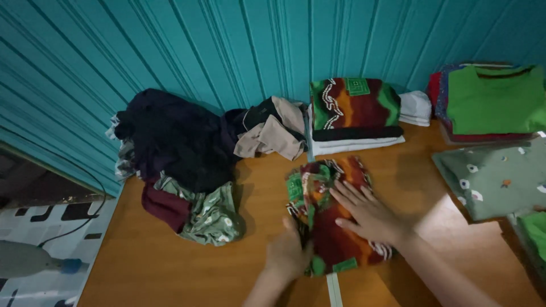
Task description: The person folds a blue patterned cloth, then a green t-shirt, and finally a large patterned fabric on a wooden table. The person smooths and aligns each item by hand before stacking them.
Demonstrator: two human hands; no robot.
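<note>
Landmark: patterned cloth (pixel 333 219), red, green and orange, folded on wooden table (pixel 170 267). Far left of it, heap of unfolded clothes (pixel 182 165). Left hand (pixel 287 256) grips its left edge, fingers curled. Right hand (pixel 367 213) flat on top, fingers spread. Behind it, folded stack (pixel 352 113).

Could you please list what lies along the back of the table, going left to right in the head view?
Heap of unfolded dark clothes → crumpled beige garment → folded stack topped by a patterned red-and-green cloth → small white folded pile → stack topped by a green shirt.
</note>
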